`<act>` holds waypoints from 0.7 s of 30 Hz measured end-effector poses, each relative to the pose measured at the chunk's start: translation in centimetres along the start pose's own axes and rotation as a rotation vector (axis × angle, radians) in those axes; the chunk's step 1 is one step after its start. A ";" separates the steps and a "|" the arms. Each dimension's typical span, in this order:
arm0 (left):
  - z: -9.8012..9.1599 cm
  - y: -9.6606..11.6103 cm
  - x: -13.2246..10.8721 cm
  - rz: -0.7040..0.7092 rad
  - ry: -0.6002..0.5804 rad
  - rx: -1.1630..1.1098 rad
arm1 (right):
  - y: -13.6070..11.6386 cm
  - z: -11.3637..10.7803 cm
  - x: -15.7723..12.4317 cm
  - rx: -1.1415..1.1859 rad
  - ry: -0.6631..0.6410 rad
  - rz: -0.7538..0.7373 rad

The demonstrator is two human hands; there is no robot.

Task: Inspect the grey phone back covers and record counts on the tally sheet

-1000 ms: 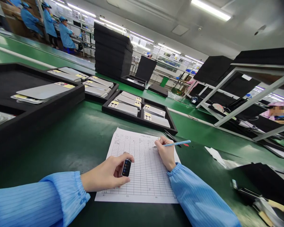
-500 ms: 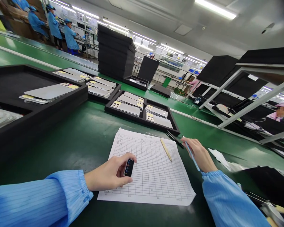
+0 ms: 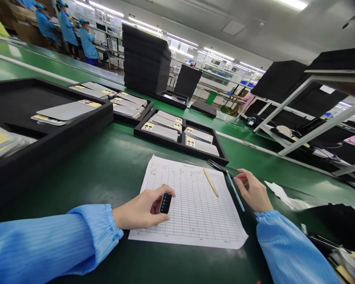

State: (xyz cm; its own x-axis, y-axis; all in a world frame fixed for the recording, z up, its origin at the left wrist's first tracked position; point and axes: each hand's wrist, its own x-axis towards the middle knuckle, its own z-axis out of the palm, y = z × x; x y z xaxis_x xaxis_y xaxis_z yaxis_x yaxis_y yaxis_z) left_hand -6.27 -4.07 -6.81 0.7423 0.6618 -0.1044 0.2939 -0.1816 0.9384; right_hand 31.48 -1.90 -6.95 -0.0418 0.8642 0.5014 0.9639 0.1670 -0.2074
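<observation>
My left hand [image 3: 149, 207] grips a small smartwatch body [image 3: 165, 202] with a lit dark screen, its thumb and fingers around the edges, over the left part of a printed grid sheet [image 3: 192, 221]. My right hand [image 3: 253, 191] is open, fingers apart and curved, with nothing in it. Just left of those fingers a slim light-blue pen-like tool [image 3: 235, 192] lies on the green table beside the sheet. A pale pointed stick [image 3: 210, 182] rests on the sheet's upper right. Black tweezers [image 3: 217, 165] lie at the sheet's top right corner.
Black trays with phone back panels stand beyond the sheet [image 3: 182, 138] and at left [image 3: 77, 130]. A tall stack of black trays [image 3: 144, 59] rises behind. A metal rack [image 3: 298, 106] and white scrap [image 3: 279, 194] are at right. Several co-workers in blue [image 3: 87, 41] sit and stand far left.
My right hand has let go of the blue pen-like tool, which now lies on the table, and its fingers have opened. The left hand keeps hold of the smartwatch body. The view has shifted slightly.
</observation>
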 end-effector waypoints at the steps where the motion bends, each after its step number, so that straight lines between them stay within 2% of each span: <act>1: 0.0 0.0 0.0 0.013 0.000 -0.005 | -1.0 -0.5 0.1 0.015 0.024 0.016; 4: 0.3 0.4 -0.3 0.065 0.029 -0.059 | -5.7 -1.8 0.0 0.159 0.017 0.052; 8: 1.6 1.3 -1.0 0.047 -0.008 -0.290 | -13.7 -1.5 -1.6 0.715 -0.244 0.015; 11: 2.8 1.4 -1.1 -0.008 -0.092 -0.516 | -17.8 -0.1 -3.5 1.067 -0.450 0.038; 14: 3.6 1.1 -0.9 -0.012 -0.108 -0.630 | -19.1 0.8 -5.1 1.217 -0.683 0.083; 16: 3.8 1.0 -0.8 -0.009 -0.096 -0.635 | -19.1 1.0 -5.6 1.253 -0.768 0.092; 18: 3.8 0.9 -0.8 -0.011 -0.101 -0.633 | -18.9 1.0 -5.9 1.277 -0.788 0.108; 21: 3.7 0.9 -0.8 -0.025 -0.109 -0.613 | -18.9 1.1 -6.0 1.280 -0.750 0.093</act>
State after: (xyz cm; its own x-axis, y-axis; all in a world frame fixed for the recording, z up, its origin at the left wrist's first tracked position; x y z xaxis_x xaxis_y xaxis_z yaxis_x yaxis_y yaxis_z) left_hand -4.34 -7.50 -7.09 0.8064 0.5766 -0.1313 -0.0633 0.3050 0.9502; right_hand 13.24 -9.69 -6.91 -0.5006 0.8656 -0.0113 0.1072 0.0490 -0.9930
